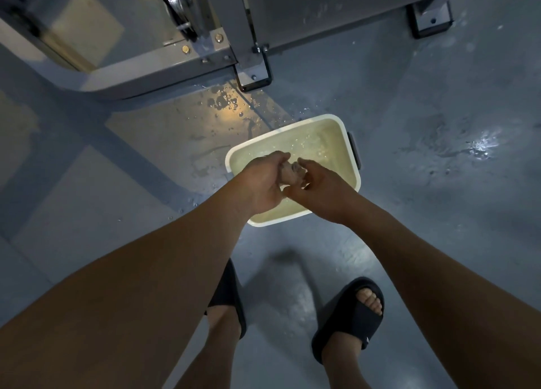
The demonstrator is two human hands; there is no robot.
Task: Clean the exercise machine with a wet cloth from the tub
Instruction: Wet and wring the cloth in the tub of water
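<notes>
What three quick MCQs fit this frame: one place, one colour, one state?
1. Where does the tub stand?
A. on the floor before the exercise machine
B. on a bench
C. on a shelf

2. What colour are the slippers?
A. white
B. black
C. red

3. What state is the cloth in?
A. spread flat
B. draped over a bar
C. bunched up and held over the tub

Key: 1 A, the tub sits on the wet grey floor just short of the machine's base. 2 B, both slippers are black. 3 C, the left hand and right hand hold the wadded cloth above the tub.
</notes>
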